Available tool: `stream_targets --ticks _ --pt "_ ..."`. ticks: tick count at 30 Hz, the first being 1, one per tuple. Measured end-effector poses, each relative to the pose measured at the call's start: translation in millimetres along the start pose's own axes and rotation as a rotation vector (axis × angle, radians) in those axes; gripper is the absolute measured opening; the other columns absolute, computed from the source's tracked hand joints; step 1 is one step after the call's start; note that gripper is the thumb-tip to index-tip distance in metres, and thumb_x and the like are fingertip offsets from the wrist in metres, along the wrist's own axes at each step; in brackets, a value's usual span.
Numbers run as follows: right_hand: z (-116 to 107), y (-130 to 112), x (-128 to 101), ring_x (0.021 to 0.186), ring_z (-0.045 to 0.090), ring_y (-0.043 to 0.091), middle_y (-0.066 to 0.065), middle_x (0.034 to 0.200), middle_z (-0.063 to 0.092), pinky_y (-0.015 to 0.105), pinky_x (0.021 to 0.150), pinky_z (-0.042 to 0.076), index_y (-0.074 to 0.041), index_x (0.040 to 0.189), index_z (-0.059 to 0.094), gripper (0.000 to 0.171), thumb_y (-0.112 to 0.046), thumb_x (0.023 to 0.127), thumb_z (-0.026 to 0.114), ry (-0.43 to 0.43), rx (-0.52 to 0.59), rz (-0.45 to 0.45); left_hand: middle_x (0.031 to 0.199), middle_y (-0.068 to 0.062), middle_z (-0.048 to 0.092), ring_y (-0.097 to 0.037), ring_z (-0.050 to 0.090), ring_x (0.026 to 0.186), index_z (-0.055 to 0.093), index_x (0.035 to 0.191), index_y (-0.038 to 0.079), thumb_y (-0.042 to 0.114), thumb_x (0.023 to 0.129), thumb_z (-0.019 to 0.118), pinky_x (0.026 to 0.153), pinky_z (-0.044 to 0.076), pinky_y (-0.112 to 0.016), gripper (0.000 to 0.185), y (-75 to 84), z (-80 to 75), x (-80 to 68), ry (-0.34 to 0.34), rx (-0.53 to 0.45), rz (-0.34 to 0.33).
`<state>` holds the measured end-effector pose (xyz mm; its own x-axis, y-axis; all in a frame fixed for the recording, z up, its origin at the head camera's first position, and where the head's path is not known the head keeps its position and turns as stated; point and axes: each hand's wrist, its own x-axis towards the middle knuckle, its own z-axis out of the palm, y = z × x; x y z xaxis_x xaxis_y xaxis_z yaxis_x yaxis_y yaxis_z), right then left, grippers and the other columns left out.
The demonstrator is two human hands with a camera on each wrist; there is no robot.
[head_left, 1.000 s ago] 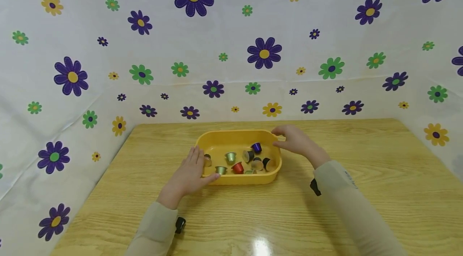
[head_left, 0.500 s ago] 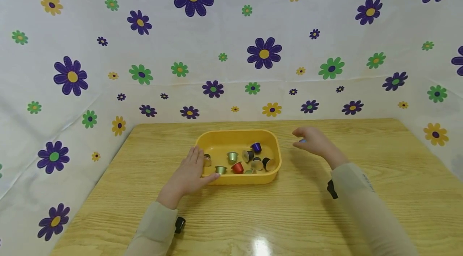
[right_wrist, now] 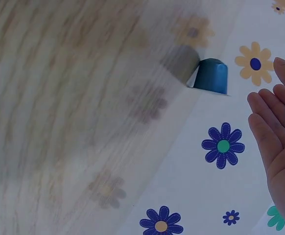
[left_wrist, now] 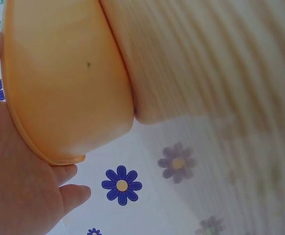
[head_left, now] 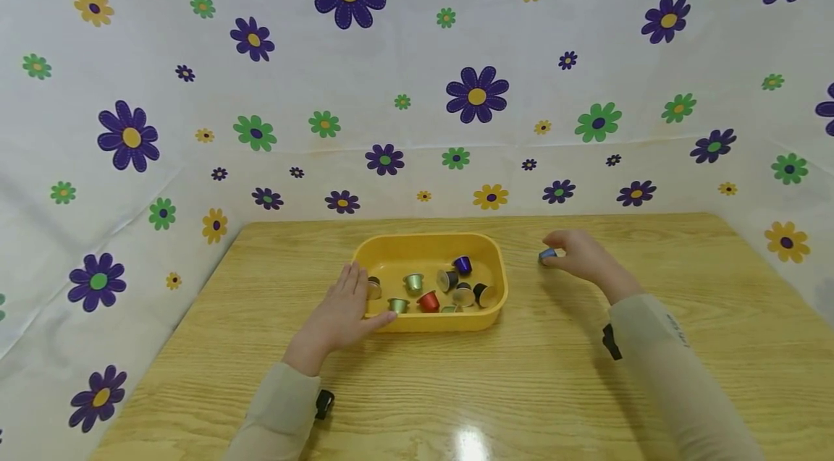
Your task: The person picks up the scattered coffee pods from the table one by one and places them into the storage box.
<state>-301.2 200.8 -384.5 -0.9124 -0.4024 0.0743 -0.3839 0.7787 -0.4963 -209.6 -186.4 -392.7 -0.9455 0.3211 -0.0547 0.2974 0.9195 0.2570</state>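
Note:
A yellow oval tray (head_left: pixel 423 323) stands on the table with several coffee capsules in it. My left hand (head_left: pixel 335 316) rests against its left end, fingers straight along the wall and thumb stretched along the front rim. In the left wrist view that hand (left_wrist: pixel 20 186) lies along the tray's outer wall (left_wrist: pixel 69 78). Right of the tray, a blue coffee capsule (head_left: pixel 546 255) is on the table beside my right hand (head_left: pixel 589 258). The right wrist view has the capsule (right_wrist: pixel 212 76) upside down on its rim, with a visible gap to the loosely bent fingers (right_wrist: pixel 262 134).
Inside the tray lie a red capsule (head_left: pixel 428 302), a dark blue one (head_left: pixel 462 265), green ones such as the green capsule (head_left: pixel 413 283), and black-and-tan ones. A white cloth with printed flowers (head_left: pixel 477 96) hangs behind and beside the wooden table (head_left: pixel 495 388).
My right hand has moved right from the tray's right end, carrying the blue capsule, and has let go of it on the table. The left hand stays in place.

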Motion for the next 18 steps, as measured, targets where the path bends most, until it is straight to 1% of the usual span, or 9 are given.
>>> stream_targets --ticks 7,11,18 --pt "2.4 8.9 5.6 0.1 0.051 0.04 0.028 0.107 0.056 0.049 0.085 0.04 0.013 0.109 0.054 0.035 -0.007 0.081 0.062 -0.004 -0.049 -0.001 0.143 -0.024 0.001 -0.034 -0.002 0.131 0.01 0.137 -0.009 0.069 0.08 0.033 0.103 0.011 -0.046 0.1 -0.7 -1.4 -0.7 0.005 0.008 -0.001" --pt "3.6 13.3 7.8 0.1 0.051 0.041 0.028 0.108 0.055 0.049 0.086 0.039 0.014 0.11 0.053 0.035 -0.005 0.081 0.061 -0.005 -0.045 0.009 0.143 -0.024 0.001 -0.035 -0.002 0.131 0.01 0.137 -0.009 0.069 0.08 0.033 0.103 0.011 -0.046 0.099 -1.6 -0.8 -0.9 0.007 0.019 0.001" --pt "5.6 19.5 11.7 0.103 0.049 0.041 0.028 0.111 0.053 0.049 0.088 0.038 0.013 0.112 0.053 0.038 -0.004 0.079 0.063 -0.043 -0.051 0.014 0.143 -0.025 0.001 -0.034 -0.003 0.131 0.01 0.137 -0.01 0.069 0.08 0.032 0.104 0.009 -0.044 0.1 -2.9 1.7 -0.9 0.011 0.012 0.007"
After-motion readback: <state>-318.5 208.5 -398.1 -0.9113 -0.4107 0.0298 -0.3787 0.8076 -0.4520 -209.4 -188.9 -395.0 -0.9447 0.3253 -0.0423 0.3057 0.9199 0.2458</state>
